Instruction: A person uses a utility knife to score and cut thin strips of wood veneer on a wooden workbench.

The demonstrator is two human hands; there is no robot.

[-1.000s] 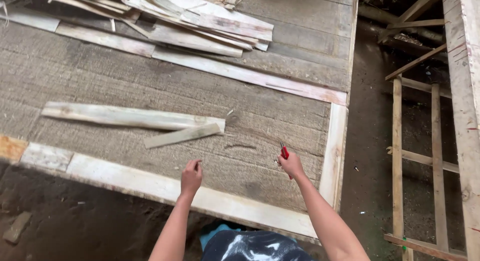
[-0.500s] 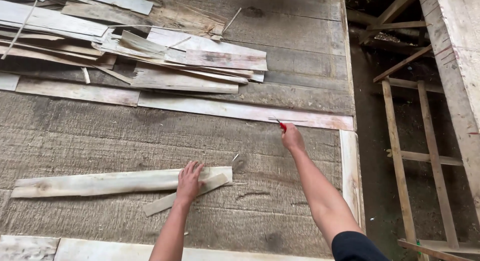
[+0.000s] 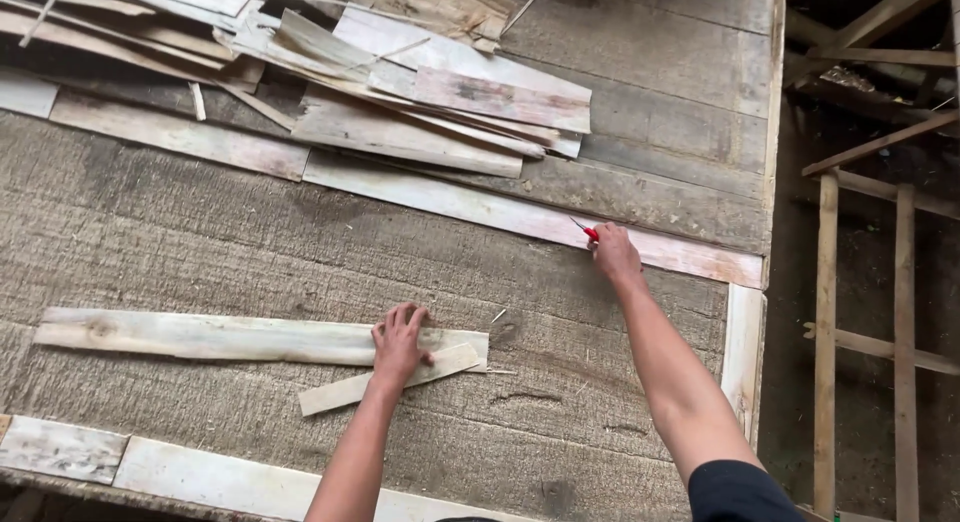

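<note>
Under our flat, open left hand point(image 3: 398, 339) lie two pale wooden strips point(image 3: 250, 339); our right hand point(image 3: 615, 254) grasps one red-handled tool point(image 3: 587, 231).

- A broad platform point(image 3: 200, 242) of grey, weathered boards fills most of the view, its grain rough and stained.
- Pale wooden strips point(image 3: 745, 352) edge the platform along its right side and its near edge.
- A loose heap of thin offcut planks point(image 3: 400, 92) lies across the far left part of the platform, overlapping at many angles.
- Beyond the right edge the ground point(image 3: 865, 282) drops into dark, shadowed dirt.
- A frame of bare timber rails point(image 3: 825, 332) stands there, uprights crossed by slanting pieces.
- Light is even and dull, like daylight.
</note>
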